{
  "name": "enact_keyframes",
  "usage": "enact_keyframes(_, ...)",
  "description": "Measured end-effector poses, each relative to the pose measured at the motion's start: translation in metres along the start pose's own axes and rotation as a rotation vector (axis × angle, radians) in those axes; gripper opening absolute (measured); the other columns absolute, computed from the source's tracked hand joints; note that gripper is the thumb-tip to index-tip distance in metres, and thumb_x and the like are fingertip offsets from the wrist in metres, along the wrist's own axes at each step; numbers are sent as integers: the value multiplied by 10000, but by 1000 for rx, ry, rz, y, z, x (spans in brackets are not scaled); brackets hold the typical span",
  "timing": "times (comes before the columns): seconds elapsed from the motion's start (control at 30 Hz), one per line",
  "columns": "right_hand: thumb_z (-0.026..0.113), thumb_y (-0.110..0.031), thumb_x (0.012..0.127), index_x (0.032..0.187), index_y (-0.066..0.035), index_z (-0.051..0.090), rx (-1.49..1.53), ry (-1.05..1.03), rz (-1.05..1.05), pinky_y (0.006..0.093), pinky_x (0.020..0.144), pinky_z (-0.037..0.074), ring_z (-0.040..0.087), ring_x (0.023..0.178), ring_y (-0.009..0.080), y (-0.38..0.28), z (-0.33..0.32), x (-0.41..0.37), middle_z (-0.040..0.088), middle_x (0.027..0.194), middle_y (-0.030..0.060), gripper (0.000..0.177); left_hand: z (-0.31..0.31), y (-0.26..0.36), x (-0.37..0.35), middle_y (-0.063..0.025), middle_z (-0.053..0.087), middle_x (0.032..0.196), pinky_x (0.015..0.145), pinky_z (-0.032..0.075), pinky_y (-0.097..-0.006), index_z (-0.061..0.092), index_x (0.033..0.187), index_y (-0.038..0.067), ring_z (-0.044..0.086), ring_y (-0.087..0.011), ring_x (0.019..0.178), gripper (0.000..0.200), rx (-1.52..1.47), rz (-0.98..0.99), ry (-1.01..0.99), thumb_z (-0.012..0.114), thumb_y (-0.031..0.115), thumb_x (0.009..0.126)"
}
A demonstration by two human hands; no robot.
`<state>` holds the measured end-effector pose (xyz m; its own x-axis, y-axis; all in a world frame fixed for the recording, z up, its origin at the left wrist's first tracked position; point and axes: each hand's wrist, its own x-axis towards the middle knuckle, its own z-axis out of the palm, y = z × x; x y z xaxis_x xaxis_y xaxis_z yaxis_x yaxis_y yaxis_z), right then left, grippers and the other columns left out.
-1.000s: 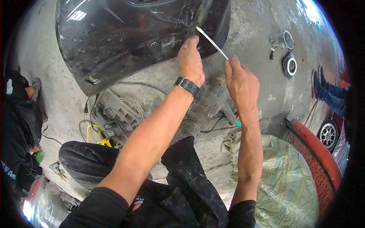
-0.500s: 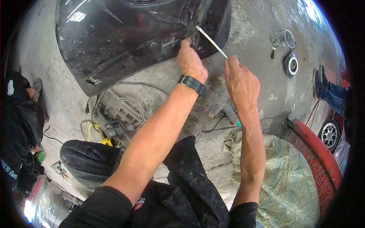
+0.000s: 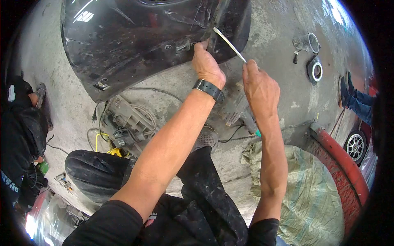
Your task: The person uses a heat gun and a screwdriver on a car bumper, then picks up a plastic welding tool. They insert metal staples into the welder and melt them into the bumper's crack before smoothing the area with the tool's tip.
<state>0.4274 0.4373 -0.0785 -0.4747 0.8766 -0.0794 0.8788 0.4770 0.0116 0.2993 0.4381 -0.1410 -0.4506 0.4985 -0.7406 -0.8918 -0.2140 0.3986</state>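
Note:
A dark, glossy car panel [image 3: 135, 49], scratched and dusty, lies across the top of the view. At its lower right edge my left hand [image 3: 208, 65], with a black watch [image 3: 208, 89] on the wrist, grips the rim; the thumb shows and several fingers are partly hidden. My right hand [image 3: 261, 88] is closed around what looks like a flathead screwdriver [image 3: 230, 44], its handle hidden in my fist. The long metal shaft points up and left, and its flattened tip touches or nearly touches the panel's raised ridge, just above my left hand.
Grey power tools [image 3: 135, 123] with cables lie below the panel. Right of me are a woven sack [image 3: 303, 192], a red curved part [image 3: 340, 156], a clear cup [image 3: 308, 42] and a tape roll [image 3: 316, 70]. People's legs [image 3: 355, 98] show at the right; another person [image 3: 22, 131] is at left.
The whole view has shifted very slightly. Both hands keep their grip, and the screwdriver's tip stays at about the same place on the panel's ridge.

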Motion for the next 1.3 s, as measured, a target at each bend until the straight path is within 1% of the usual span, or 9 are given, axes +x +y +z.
enact_keyframes(0.1, 544, -332, 1007, 938, -125, 532, 8, 10, -9, 491, 536, 540, 682, 638, 394, 1, 2, 0, 668, 709, 160, 218, -4, -2, 6, -17, 671, 1038, 935, 453, -338, 668, 1038, 70, 611, -177, 959, 217, -7, 10, 43, 591, 208, 889)
enact_keyframes(0.23, 556, -323, 1005, 929, -123, 527, 7, 12, -8, 490, 530, 538, 678, 627, 391, 0, 1, -1, 662, 698, 154, 216, -11, -2, 0, -25, 665, 1000, 882, 463, -311, 670, 1008, 41, 605, -152, 945, 181, 126, 43, -26, 644, 170, 884)
enact_keyframes(0.33, 564, -317, 1003, 921, -124, 519, -1, -4, -4, 490, 527, 537, 675, 620, 390, -2, -1, -1, 659, 696, 151, 215, -12, -4, 0, -23, 670, 986, 856, 461, -297, 677, 978, 45, 606, -136, 932, 155, 185, 86, 2, 639, 172, 897)
enact_keyframes(0.53, 567, -325, 1001, 919, -125, 513, -44, -5, 5, 491, 520, 531, 672, 618, 393, -4, -3, 1, 662, 713, 157, 223, -17, -4, 4, 6, 677, 957, 803, 445, -270, 709, 1006, 61, 588, -112, 871, 173, 186, 131, -82, 677, 206, 917)
enact_keyframes(0.67, 569, -328, 998, 935, -121, 525, -20, 31, -29, 495, 520, 529, 669, 620, 403, -2, -4, -4, 663, 716, 153, 221, -18, 1, 4, -11, 697, 1001, 828, 450, -277, 715, 1032, 56, 606, -113, 910, 169, 202, 39, -69, 689, 184, 925)
enact_keyframes(0.73, 569, -325, 997, 942, -116, 530, 3, -12, -27, 496, 520, 528, 667, 621, 407, -5, -10, -11, 664, 718, 150, 220, -16, 4, 1, -20, 705, 1026, 845, 454, -283, 713, 1038, 53, 617, -118, 938, 163, 239, 12, -35, 687, 168, 926)
enact_keyframes(0.83, 571, -324, 996, 942, -112, 538, 18, -5, -19, 496, 519, 526, 665, 620, 409, -6, -11, -12, 665, 720, 146, 221, -16, 3, 2, -19, 703, 1032, 854, 449, -288, 712, 1047, 52, 617, -120, 949, 176, 171, 15, -82, 693, 176, 924)
enact_keyframes(1.03, 571, -325, 995, 929, -115, 545, 2, 21, -4, 495, 516, 523, 667, 618, 399, 1, -10, -4, 666, 723, 146, 222, -16, 3, 2, -27, 706, 1056, 877, 447, -288, 710, 1071, 34, 614, -126, 973, 196, 236, 20, -25, 690, 161, 924)
enact_keyframes(1.3, 556, -326, 1002, 946, -127, 518, -60, -13, 5, 493, 524, 526, 677, 638, 397, 3, -3, 1, 675, 741, 148, 211, -12, 2, -2, -46, 705, 1065, 919, 438, -291, 705, 1068, 11, 608, -145, 996, 191, 173, 71, -44, 685, 128, 919)
